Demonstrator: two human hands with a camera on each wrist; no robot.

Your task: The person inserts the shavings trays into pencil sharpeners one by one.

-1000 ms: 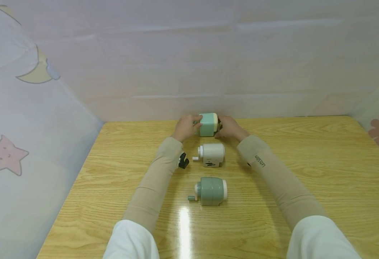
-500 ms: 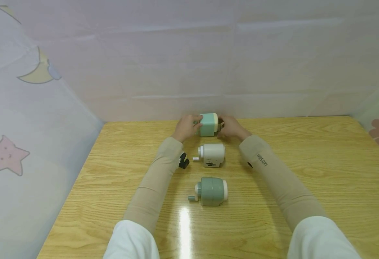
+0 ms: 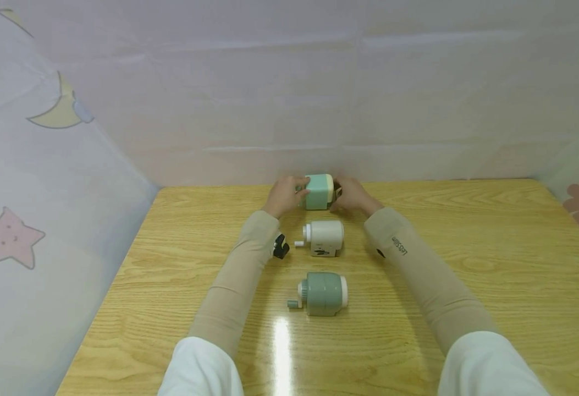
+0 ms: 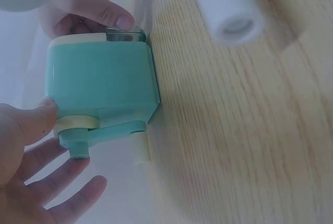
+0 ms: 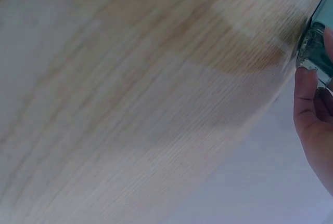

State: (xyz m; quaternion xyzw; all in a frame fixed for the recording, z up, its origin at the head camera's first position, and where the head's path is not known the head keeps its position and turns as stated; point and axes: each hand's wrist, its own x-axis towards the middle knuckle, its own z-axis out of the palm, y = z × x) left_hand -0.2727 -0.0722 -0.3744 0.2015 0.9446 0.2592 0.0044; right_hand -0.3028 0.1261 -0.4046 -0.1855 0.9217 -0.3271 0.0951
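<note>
Head view: nearest sits a grey-green sharpener (image 3: 321, 293), beyond it a white sharpener (image 3: 324, 237), farthest the mint sharpener (image 3: 318, 191). Left hand (image 3: 284, 194) steadies its crank end with relaxed fingers; right hand (image 3: 349, 194) pinches its metal clamp (image 4: 125, 35). Likely opening that clamp; pulling outward seems next.

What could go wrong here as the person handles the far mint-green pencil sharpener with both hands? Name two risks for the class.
1. The mint-green pencil sharpener sits close to the table's far edge by the fabric wall; a push could slide it off.
2. The left hand is only lightly on the crank side, so the body may twist while the right hand works the metal clamp, possibly pinching fingers.
</note>
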